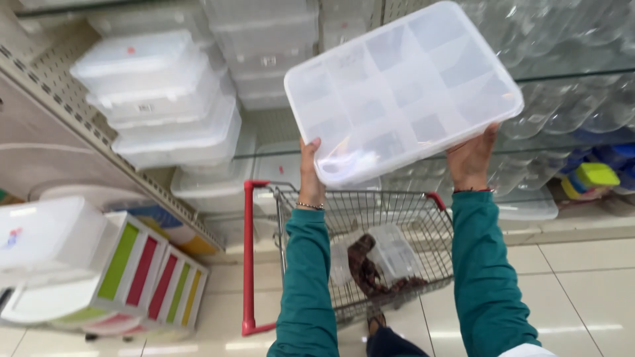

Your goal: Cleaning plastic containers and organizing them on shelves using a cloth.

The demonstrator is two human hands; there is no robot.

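Head view: both hands, left [311, 173] and right [471, 158], grip one clear compartment box [403, 89]; shopping cart [433, 228] below holds two clear containers [390, 254].

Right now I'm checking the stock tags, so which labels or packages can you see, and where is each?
Small red sticker: on the lid of the top clear box in the left shelf stack.
White rectangular label: on the front of a lower box in that stack.
White label: on the stacked boxes behind the divided tray.
Red-and-blue sticker: on the white bin at far left.
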